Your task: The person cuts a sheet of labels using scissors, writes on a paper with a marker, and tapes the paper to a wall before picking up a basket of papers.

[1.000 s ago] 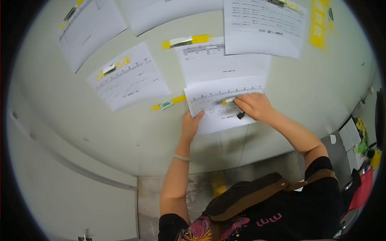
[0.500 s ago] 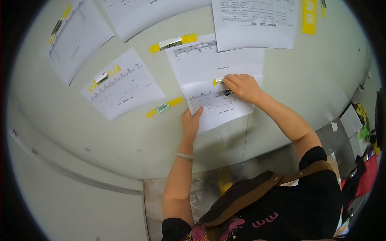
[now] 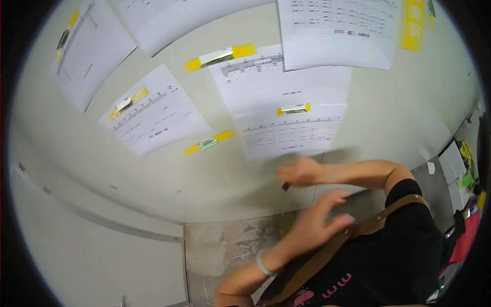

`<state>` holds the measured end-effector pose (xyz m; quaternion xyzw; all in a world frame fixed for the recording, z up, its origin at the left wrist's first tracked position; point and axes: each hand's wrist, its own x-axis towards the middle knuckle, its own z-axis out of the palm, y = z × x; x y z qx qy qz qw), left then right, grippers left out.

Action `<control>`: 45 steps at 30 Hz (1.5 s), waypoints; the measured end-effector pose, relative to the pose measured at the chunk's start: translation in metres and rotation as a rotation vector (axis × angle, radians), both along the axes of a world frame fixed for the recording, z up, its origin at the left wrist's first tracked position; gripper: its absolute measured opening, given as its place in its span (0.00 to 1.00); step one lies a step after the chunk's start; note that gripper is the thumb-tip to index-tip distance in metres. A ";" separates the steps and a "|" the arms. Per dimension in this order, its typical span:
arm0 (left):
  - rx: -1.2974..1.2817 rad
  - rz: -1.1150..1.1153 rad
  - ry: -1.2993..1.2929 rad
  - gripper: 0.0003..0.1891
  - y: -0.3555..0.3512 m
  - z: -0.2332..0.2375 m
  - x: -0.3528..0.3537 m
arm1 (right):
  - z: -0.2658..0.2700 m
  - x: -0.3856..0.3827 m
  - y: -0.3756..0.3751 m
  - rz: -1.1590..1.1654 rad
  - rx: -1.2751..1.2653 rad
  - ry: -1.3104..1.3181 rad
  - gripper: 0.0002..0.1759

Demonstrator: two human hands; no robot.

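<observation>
Below the sheets on the pale wall, my right hand (image 3: 302, 171) is closed around a small dark object (image 3: 286, 187), clear of the paper. My left hand (image 3: 323, 217), blurred by motion, is in front of my body with thumb and fingers apart and nothing visible between them. A printed sheet (image 3: 291, 133) lies flat on the wall, with a clip on a yellow strip (image 3: 293, 109) at its top. Behind its upper edge is another printed sheet (image 3: 296, 84). A pale bracelet circles my left wrist.
More printed sheets (image 3: 158, 115) hang at the left and top. A yellow strip with a green piece (image 3: 208, 143) is on the wall left of the lower sheet. White boxes (image 3: 452, 163) and a red item (image 3: 466, 230) are at the right.
Both hands have left the lower sheet. The right moved down; the left moved down and right, its fingers spreading. The clip on the yellow strip is now uncovered, and the sheet lies flatter.
</observation>
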<state>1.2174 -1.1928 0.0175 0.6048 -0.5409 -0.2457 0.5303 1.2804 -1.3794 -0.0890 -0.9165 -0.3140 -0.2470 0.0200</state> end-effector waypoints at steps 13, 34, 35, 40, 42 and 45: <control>-0.431 0.133 0.500 0.14 0.027 0.013 -0.019 | -0.094 -0.006 0.203 0.718 -0.322 0.785 0.14; -1.020 1.737 -0.246 0.03 0.638 0.037 -0.447 | -0.123 -0.251 0.773 1.427 -0.324 1.018 0.13; -1.177 1.669 -0.331 0.03 0.658 0.057 -0.459 | -0.132 -0.265 0.799 1.474 -0.455 0.970 0.14; -1.174 1.353 -0.604 0.01 0.752 0.092 -0.477 | -0.161 -0.341 0.953 1.698 -0.492 0.975 0.14; -1.115 1.281 -0.648 0.02 0.793 0.095 -0.478 | -0.158 -0.371 1.007 1.659 -0.539 1.047 0.14; -0.992 1.198 -0.663 0.03 0.847 0.095 -0.489 | -0.161 -0.443 1.088 1.729 -0.413 1.053 0.13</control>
